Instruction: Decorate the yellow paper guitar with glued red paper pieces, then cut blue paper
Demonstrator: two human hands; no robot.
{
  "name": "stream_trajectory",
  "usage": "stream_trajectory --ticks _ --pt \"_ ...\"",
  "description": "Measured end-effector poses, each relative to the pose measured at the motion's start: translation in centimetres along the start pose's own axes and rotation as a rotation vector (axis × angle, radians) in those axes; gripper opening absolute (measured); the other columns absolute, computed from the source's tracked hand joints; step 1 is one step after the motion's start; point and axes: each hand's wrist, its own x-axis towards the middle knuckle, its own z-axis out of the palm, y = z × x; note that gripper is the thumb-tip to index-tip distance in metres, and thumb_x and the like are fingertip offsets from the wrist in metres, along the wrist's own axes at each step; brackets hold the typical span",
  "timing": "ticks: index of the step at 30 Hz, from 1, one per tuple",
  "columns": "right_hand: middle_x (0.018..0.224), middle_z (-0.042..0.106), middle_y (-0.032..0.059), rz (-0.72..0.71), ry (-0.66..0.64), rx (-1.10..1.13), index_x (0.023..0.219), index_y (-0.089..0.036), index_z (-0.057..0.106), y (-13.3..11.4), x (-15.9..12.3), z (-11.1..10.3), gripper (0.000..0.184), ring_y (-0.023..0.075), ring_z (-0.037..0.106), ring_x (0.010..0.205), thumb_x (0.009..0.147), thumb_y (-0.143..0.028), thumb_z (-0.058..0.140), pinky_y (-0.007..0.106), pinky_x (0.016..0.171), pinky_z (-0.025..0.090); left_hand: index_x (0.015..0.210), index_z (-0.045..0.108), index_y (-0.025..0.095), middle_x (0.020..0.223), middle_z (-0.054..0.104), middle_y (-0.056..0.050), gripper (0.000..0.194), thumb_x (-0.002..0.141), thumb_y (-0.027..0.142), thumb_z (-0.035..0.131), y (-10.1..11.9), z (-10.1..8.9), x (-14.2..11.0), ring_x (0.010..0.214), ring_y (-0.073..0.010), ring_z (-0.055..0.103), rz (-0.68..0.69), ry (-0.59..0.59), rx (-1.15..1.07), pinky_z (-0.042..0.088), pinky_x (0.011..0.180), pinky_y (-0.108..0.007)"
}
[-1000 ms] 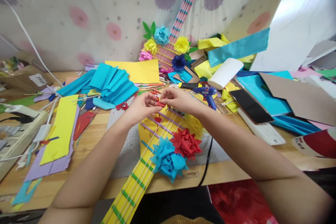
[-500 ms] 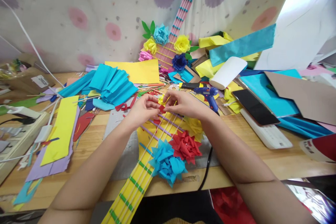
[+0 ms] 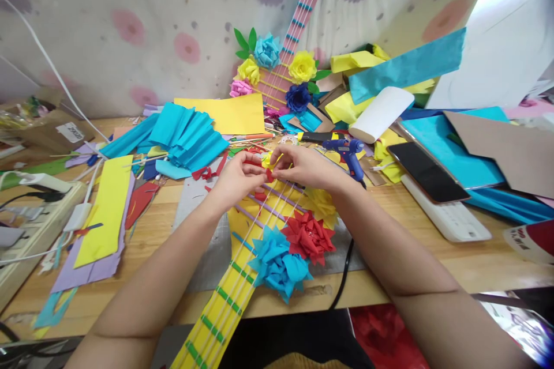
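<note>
Two hands, left [image 3: 238, 181] and right [image 3: 300, 168], jointly pinch one small red piece [image 3: 269, 176] above the yellow guitar [image 3: 242, 228]. Purple and green strips [image 3: 229, 300] cross the guitar, pale strings run along it, and blue [image 3: 281, 263] and red flowers [image 3: 309, 236] sit at its side. Its neck overhangs the near edge of the table [image 3: 372, 253]; wood shows beside the right forearm [image 3: 389, 259]. Far left, a cardboard box [image 3: 54, 134] holds clear plastic.

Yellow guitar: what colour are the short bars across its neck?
The bars are green, showing best in the head view.
</note>
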Motion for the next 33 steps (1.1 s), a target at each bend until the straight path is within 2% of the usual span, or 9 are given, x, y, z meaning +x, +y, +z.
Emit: stream_trajectory --ticks 3,7,11,14,19,23,33 --pt "0.073 0.064 -0.0002 0.004 0.005 -0.016 0.084 -0.018 0.051 0.1 0.0 0.1 0.016 0.0114 0.057 0.064 0.070 -0.022 0.059 0.021 0.056 0.039 0.085 0.046 0.016 0.069 0.065 0.000 0.040 0.056 0.015 0.074 0.3 -0.1 -0.2 0.065 -0.0165 0.066 -0.007 -0.004 0.015 0.053 0.052 -0.025" --pt "0.073 0.064 -0.0006 -0.044 -0.004 -0.023 0.085 -0.019 0.051 0.8 0.2 0.3 0.018 0.0118 0.058 0.065 0.069 -0.021 0.059 0.022 0.056 0.039 0.083 0.047 0.016 0.063 0.064 0.001 0.037 0.057 0.013 0.072 0.0 -0.3 -0.1 0.056 -0.0146 0.064 0.010 0.011 0.056 0.051 0.051 -0.025" --pt "0.077 0.065 0.0001 -0.091 -0.004 0.010 0.086 -0.019 0.051 1.1 0.4 0.6 0.021 0.0128 0.060 0.070 0.069 -0.024 0.062 0.022 0.059 0.041 0.086 0.050 0.017 0.066 0.066 0.000 0.037 0.057 0.016 0.072 -0.5 -0.4 0.0 0.062 -0.0166 0.066 0.096 0.020 0.149 0.051 0.055 -0.025" --pt "0.072 0.064 -0.0002 -0.065 0.035 0.009 0.083 -0.019 0.051 1.0 0.5 0.8 0.019 0.0131 0.060 0.067 0.068 -0.023 0.063 0.022 0.057 0.040 0.093 0.051 0.017 0.067 0.067 -0.001 0.040 0.058 0.018 0.072 -0.6 -0.5 -0.1 0.066 -0.0176 0.067 0.118 -0.006 0.195 0.050 0.056 -0.025" --pt "0.071 0.065 0.0001 -0.021 0.021 0.010 0.083 -0.019 0.050 0.6 0.3 0.6 0.018 0.0125 0.060 0.064 0.069 -0.018 0.060 0.022 0.056 0.040 0.098 0.048 0.017 0.067 0.067 -0.001 0.050 0.055 0.014 0.074 -0.4 -0.7 0.2 0.063 -0.0181 0.067 0.023 -0.046 0.117 0.051 0.055 -0.026" --pt "0.072 0.066 -0.0001 0.012 0.026 0.003 0.084 -0.019 0.049 0.4 0.1 0.5 0.019 0.0115 0.059 0.062 0.069 -0.017 0.059 0.021 0.055 0.039 0.098 0.048 0.015 0.065 0.067 -0.001 0.050 0.055 0.011 0.074 -0.2 -0.8 0.3 0.060 -0.0176 0.066 -0.046 -0.045 0.053 0.052 0.057 -0.028" --pt "0.074 0.067 0.0004 0.012 0.026 0.001 0.084 -0.019 0.048 0.6 0.2 0.5 0.019 0.0119 0.060 0.065 0.069 -0.015 0.058 0.021 0.055 0.040 0.093 0.046 0.017 0.060 0.065 0.002 0.047 0.055 0.012 0.073 -0.2 -0.7 0.3 0.057 -0.0152 0.065 -0.026 -0.014 0.039 0.052 0.056 -0.027"
